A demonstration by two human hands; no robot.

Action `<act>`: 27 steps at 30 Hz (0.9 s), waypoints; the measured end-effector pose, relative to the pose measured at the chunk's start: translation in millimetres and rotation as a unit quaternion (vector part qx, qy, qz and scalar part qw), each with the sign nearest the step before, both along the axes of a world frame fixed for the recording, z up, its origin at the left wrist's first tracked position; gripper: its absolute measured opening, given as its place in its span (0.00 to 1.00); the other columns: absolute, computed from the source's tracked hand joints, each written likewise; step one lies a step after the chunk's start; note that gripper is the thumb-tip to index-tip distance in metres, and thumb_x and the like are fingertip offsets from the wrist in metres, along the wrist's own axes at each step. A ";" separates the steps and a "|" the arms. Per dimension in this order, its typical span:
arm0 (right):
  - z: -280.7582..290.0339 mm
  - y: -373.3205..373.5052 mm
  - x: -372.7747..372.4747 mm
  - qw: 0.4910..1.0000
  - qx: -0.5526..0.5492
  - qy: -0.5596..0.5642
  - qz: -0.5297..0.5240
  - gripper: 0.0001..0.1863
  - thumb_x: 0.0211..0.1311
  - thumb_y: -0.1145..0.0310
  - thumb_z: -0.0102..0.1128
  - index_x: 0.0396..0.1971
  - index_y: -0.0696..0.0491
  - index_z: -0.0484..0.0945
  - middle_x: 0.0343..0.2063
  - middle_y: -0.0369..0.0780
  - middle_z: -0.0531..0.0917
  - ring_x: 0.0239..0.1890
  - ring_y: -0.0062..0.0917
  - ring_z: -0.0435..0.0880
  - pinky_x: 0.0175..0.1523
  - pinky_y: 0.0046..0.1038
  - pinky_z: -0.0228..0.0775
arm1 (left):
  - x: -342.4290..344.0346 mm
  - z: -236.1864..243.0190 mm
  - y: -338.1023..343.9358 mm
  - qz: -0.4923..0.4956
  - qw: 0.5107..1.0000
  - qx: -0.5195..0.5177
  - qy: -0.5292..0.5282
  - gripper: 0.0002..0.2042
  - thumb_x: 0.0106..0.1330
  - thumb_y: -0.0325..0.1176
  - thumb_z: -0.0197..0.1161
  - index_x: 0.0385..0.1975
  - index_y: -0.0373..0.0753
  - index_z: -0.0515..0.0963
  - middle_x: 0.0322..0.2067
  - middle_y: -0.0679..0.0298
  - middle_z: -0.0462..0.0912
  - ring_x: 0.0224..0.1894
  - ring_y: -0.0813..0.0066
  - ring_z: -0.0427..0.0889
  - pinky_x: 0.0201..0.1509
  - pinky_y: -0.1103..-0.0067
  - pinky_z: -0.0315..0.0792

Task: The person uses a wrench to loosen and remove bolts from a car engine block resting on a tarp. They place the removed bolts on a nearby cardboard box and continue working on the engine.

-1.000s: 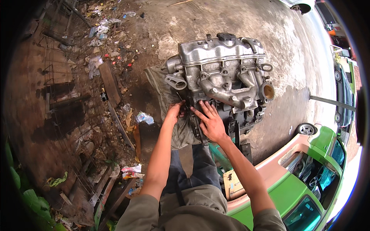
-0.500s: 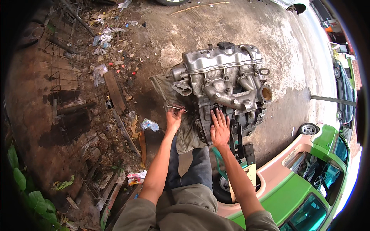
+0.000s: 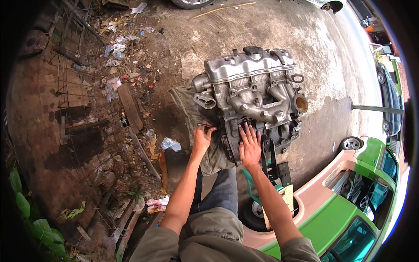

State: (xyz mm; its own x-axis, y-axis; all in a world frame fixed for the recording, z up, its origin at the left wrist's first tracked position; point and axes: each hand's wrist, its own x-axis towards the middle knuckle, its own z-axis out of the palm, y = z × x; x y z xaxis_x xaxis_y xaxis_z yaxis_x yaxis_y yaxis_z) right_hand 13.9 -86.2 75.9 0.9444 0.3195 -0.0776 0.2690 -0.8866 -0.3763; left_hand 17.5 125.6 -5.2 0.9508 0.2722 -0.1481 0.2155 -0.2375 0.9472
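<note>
Silvery metal, straight ahead: the engine [image 3: 258, 98] is seen upright, its dark block [image 3: 231, 126] touched by the flat, extended right hand [image 3: 250, 147], and a thin rod [image 3: 203, 125] is pinched in the left hand [image 3: 202, 139] alongside.

Open-air yard in daylight, brightest toward the right edge. Ground: worn concrete floor [image 3: 325, 65], grey with pale patches, giving way on the left to dark soil strewn with litter [image 3: 115, 46]; a wooden plank [image 3: 129, 105] lies within this strip. Far left: brown, stained sheeting [image 3: 37, 131] beneath thin metal rods [image 3: 67, 94]; below, green leaves [image 3: 43, 229]. Lower right: a green-and-pink vehicle [image 3: 305, 218] with tinted windows [image 3: 354, 240]. Right: a slender grey pole [image 3: 377, 109] and, beyond it, a dark car [image 3: 389, 102]. Top: a thin stick [image 3: 222, 11] near a wheel [image 3: 192, 3].
</note>
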 end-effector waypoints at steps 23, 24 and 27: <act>-1.3 -1.8 0.4 1.000 0.011 -0.005 0.000 0.35 0.63 0.64 0.43 0.73 0.43 0.61 0.74 0.39 0.61 0.75 0.35 0.58 0.78 0.46 0.41 | 0.6 8.6 -5.0 -0.029 0.996 0.081 -0.027 0.02 0.64 0.19 0.62 0.34 0.29 0.78 0.29 0.47 0.84 0.33 0.48 0.85 0.36 0.67 0.75; -0.8 -1.9 0.3 1.000 0.011 -0.003 0.002 0.34 0.63 0.64 0.43 0.73 0.44 0.62 0.73 0.40 0.61 0.75 0.36 0.58 0.77 0.47 0.41 | 1.2 8.8 -4.6 -0.036 0.996 0.074 -0.023 0.02 0.64 0.18 0.61 0.35 0.29 0.77 0.29 0.46 0.83 0.33 0.47 0.84 0.36 0.67 0.75; 0.5 -2.0 0.1 1.000 0.009 0.000 0.002 0.34 0.63 0.64 0.43 0.72 0.44 0.62 0.73 0.41 0.62 0.75 0.37 0.58 0.77 0.47 0.41 | 3.5 11.8 -4.6 -0.046 0.997 0.062 -0.021 0.02 0.65 0.16 0.59 0.35 0.28 0.75 0.29 0.45 0.82 0.34 0.45 0.84 0.38 0.67 0.76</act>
State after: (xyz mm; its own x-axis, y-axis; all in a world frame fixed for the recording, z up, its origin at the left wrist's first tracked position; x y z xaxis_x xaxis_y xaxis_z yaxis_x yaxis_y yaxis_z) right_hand 14.1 -88.2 76.5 0.9430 0.3250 -0.0716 0.2729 -0.8783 -0.3926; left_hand 21.0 121.1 6.6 0.9770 0.1982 -0.0783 0.1486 -0.3707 0.9168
